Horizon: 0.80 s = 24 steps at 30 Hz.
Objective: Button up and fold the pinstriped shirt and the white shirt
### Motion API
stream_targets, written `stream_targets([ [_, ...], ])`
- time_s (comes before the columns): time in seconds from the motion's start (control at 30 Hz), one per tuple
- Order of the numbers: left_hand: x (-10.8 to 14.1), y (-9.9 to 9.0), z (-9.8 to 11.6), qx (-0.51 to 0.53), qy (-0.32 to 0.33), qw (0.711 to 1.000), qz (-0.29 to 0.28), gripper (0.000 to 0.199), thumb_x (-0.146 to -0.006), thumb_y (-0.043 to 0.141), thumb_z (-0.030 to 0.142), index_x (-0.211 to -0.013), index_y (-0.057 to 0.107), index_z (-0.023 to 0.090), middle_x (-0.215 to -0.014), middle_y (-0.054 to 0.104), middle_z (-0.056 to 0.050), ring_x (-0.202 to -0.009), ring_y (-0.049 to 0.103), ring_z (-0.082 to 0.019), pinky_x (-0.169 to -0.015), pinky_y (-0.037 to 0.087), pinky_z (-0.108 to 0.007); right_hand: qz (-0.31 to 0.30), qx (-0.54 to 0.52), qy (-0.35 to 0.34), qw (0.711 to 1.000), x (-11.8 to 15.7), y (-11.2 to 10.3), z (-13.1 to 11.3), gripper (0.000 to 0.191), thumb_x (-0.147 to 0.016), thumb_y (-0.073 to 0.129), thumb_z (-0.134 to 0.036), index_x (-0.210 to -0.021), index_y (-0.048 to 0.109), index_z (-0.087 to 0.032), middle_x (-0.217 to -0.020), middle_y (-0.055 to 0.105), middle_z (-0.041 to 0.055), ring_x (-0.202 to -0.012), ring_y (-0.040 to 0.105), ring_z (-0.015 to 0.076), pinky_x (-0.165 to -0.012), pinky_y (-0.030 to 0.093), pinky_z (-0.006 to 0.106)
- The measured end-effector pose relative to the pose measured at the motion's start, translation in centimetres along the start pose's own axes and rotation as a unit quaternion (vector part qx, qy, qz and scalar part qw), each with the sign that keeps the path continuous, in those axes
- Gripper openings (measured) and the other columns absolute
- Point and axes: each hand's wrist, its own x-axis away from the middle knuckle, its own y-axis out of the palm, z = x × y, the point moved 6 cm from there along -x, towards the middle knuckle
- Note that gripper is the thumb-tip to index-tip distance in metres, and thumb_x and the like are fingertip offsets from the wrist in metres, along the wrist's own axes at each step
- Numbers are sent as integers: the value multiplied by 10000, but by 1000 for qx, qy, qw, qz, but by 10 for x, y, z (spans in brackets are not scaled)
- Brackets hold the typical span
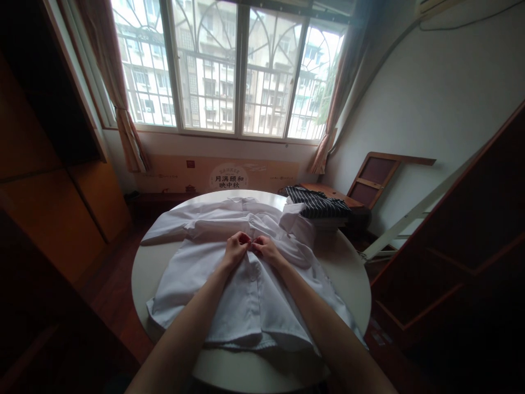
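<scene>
- Under the left hand (237, 248) and right hand (266, 249), a white shirt (192, 306) lies spread on the table (350, 279), one sleeve (166, 223) stretched out past the left hand.
- Step in hand looks like fiddling with a button on the front strip, tbh; doing up or undoing, can't tell.
- Both hands are nearly closed, fingertips pinched on the strip's fabric, almost touching each other. Whatever's between them is too small to make out.
- Forearms reach forward and angle inward, wrists low over the cloth.
- Next move probably calls for one hand steadying the fabric while the other works the edge.
</scene>
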Motion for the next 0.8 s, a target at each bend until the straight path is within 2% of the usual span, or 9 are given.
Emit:
stream_targets([
  [0.1,-2,-1,-7,-62,-10,998,-1,113,-665,572,125,-771,603,151,-786,664,-45,-729,603,-139,-698,456,-246,56,22,-5,998,6,-4,-5,71,-733,444,-182,-707,507,-164,-559,524,-19,-482,485,108,-489,383,236],
  [0.23,-3,2,-8,-153,29,987,-30,168,-722,547,163,-879,606,165,-886,670,-61,-821,605,-165,-762,446,-272,99,172,-80,977,20,-6,-20,67,-732,520,-225,-764,540,-170,-723,598,28,-668,547,152,-655,423,280],
  [0.4,0,8,-3,-230,89,966,-74,227,-782,492,204,-980,599,174,-979,650,-67,-926,575,-184,-836,416,-285,22,318,-165,933,52,4,-36,406,-690,603,-462,-958,559,-160,-941,598,85,-874,540,214,-778,420,328],
  [0.47,2,9,-2,-256,108,956,-95,258,-791,484,216,-1025,587,184,-1014,641,-65,-963,561,-189,-860,403,-292,-19,358,-188,914,66,8,-39,505,-670,617,-486,-1047,544,-157,-1037,576,103,-973,507,237,-840,399,346],
  [0.57,4,11,-3,-296,137,936,-131,297,-816,454,264,-1083,567,198,-1097,615,-65,-1026,535,-202,-897,384,-323,-69,390,-195,897,77,7,-38,518,-738,559,-458,-1157,504,-158,-1168,534,111,-1094,450,242,-922,351,345],
  [0.7,1,15,-10,-338,143,915,-170,392,-869,343,339,-1208,485,204,-1265,512,-66,-1175,437,-218,-982,313,-383,-121,412,-164,888,63,-5,-30,543,-821,441,-460,-1270,422,-156,-1294,460,111,-1185,396,244,-982,297,356],
  [0.8,-8,22,-19,-361,126,905,-187,437,-885,291,351,-1264,430,182,-1326,446,-72,-1243,361,-221,-1021,262,-397,-146,425,-125,885,42,-7,-27,506,-840,406,-445,-1248,450,-148,-1270,488,117,-1151,442,246,-960,326,351],
])
